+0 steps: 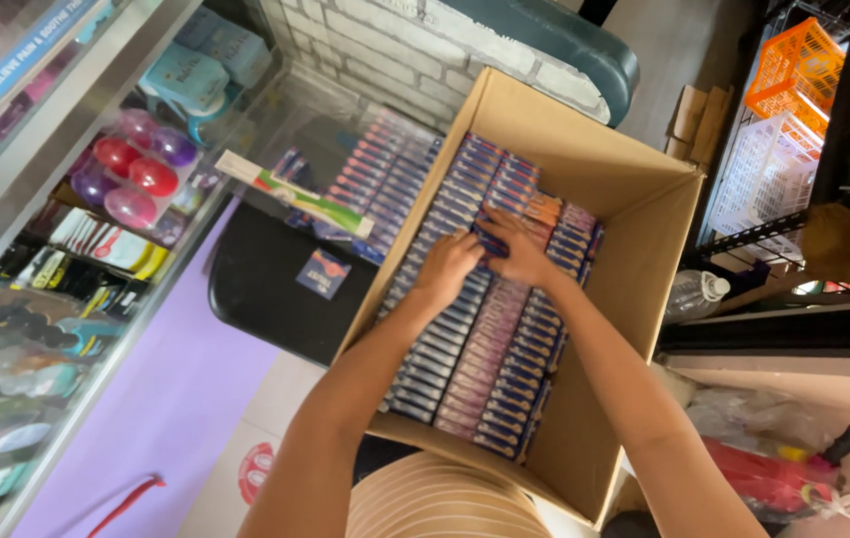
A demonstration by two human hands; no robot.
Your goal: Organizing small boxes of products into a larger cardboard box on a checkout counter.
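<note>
While seen from the head camera: cardboard box point(634, 229) packed with rows of small blue packs point(445, 329), nearly full. Left hand point(448, 267) and right hand point(520, 249) pressed mid-row, fingers curled narrow around one pack point(490, 242).

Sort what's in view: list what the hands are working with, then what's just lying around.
In hand:
left hand
right hand
small blue packs
cardboard box

Lying about:
orange basket
white basket
plastic bottle
glass display case
black stool
</note>
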